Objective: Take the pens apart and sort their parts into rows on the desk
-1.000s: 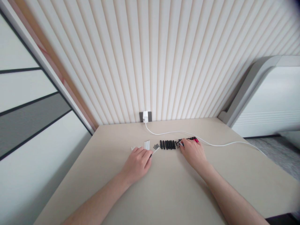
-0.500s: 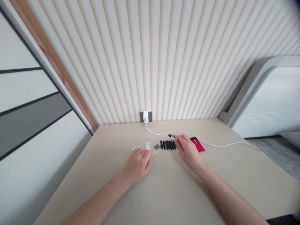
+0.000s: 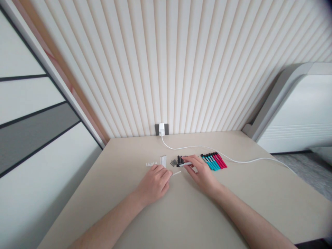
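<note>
My left hand (image 3: 155, 183) is closed on a thin white stick (image 3: 177, 173), whose free end points right just above the table. Facing it, my right hand (image 3: 203, 173) pinches a marker pen part (image 3: 184, 164) with a black end and a pale body, its black end toward the left. Behind those fingers lies a row of black pen pieces (image 3: 178, 159), mostly covered. Small grey pieces (image 3: 173, 162) are heaped between the hands. Several white sticks (image 3: 163, 161) and a row of tiny white pieces (image 3: 151, 164) lie just beyond my left hand.
To the right, several teal pens (image 3: 210, 162) and red pens (image 3: 220, 160) with black ends lie side by side on the table (image 3: 186, 214). A white cable (image 3: 241, 161) runs behind them from a charger (image 3: 161, 129) plugged in at the ribbed wall.
My right hand has moved left and nearer with the marker pen part, covering most of the black pieces and uncovering the teal pens. My left hand has shifted slightly right with the white stick.
</note>
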`<state>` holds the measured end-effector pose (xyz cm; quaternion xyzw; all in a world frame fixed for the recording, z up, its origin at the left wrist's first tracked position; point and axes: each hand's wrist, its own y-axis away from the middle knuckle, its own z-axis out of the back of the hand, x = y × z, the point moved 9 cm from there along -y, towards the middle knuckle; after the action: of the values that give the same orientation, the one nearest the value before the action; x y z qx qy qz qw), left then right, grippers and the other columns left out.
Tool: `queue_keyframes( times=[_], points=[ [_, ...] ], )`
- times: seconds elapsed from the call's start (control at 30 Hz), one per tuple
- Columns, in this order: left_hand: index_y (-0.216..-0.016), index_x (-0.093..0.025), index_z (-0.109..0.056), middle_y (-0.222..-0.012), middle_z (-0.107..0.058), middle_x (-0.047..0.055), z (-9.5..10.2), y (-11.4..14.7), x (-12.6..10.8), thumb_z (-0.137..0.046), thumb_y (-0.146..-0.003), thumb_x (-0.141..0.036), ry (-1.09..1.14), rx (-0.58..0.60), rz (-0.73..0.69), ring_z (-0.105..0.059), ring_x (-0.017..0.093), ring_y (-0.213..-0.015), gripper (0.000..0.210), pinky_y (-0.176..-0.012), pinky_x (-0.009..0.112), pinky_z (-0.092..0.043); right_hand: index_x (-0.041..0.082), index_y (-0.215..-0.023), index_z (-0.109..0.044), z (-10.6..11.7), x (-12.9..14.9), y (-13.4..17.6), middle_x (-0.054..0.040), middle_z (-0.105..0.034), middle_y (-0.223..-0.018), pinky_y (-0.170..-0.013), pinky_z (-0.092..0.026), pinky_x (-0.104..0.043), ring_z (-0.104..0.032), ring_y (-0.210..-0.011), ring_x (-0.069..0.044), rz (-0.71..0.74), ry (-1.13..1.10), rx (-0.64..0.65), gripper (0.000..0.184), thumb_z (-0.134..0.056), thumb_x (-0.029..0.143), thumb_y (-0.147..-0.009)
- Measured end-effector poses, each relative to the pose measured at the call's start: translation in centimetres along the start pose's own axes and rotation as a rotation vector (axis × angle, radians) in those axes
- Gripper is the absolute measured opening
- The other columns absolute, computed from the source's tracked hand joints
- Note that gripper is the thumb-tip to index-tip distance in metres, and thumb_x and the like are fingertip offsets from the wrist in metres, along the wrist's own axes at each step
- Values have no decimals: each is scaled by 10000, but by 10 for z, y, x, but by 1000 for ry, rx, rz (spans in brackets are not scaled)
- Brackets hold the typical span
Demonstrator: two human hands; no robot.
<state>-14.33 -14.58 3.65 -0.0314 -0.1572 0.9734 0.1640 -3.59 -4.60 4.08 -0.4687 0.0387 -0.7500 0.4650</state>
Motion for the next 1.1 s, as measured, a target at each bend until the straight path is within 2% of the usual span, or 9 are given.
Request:
queue_keyframes(
  times=[0.17, 0.33, 0.53, 0.8, 1.0, 1.1],
  points=[
    [-1054, -173, -574, -849, -590, 42, -1, 0, -4, -460, -924, -137, -39, -3, -57, -529, 198, -850, 177, -782, 352, -383, 242, -1213, -564, 6, 2, 1, -64, -652, -1056, -805, -535, -309, -626, -890, -175, -19, -40, -53, 296, -510, 198, -925],
    [-1158, -170, -559, -835, -599, 40, -5, 1, -12, -414, -972, -148, -42, -24, -146, -544, 178, -842, 237, -772, 331, -390, 243, -1243, -547, 6, -4, 2, -76, -667, -1064, -751, -550, -309, -631, -917, -194, -59, -20, -55, 320, -525, 240, -923],
    [-1044, -162, -591, -798, -588, 40, -9, 1, -15, -395, -981, -166, -46, 6, -172, -532, 175, -798, 205, -746, 332, -373, 252, -1356, -434, 3, -9, 5, -72, -688, -1071, -754, -552, -318, -645, -960, -204, -82, -13, -62, 433, -521, 275, -932],
    [-1015, -174, -605, -854, -583, 48, -12, 3, -15, -431, -965, -170, -53, 44, -171, -521, 184, -841, 181, -758, 336, -380, 253, -1407, -325, 10, -6, 5, -70, -658, -1115, -915, -490, -344, -626, -1042, -182, 5, 33, -127, 435, -374, 205, -978],
    [-1013, -180, -612, -877, -577, 48, -13, 2, -13, -441, -964, -168, -44, 60, -155, -514, 182, -854, 178, -768, 330, -391, 269, -1422, -292, 12, -7, 6, -50, -663, -1048, -887, -489, -334, -632, -986, -181, 19, 76, -151, 470, -433, 245, -975],
    [-1040, -187, -613, -882, -578, 48, -12, 2, -14, -448, -962, -167, -42, 58, -149, -515, 180, -857, 183, -773, 325, -398, 239, -1426, -297, 12, -7, 7, -66, -642, -1038, -862, -494, -320, -637, -960, -174, 8, 85, -146, 439, -372, 244, -994]
  ],
)
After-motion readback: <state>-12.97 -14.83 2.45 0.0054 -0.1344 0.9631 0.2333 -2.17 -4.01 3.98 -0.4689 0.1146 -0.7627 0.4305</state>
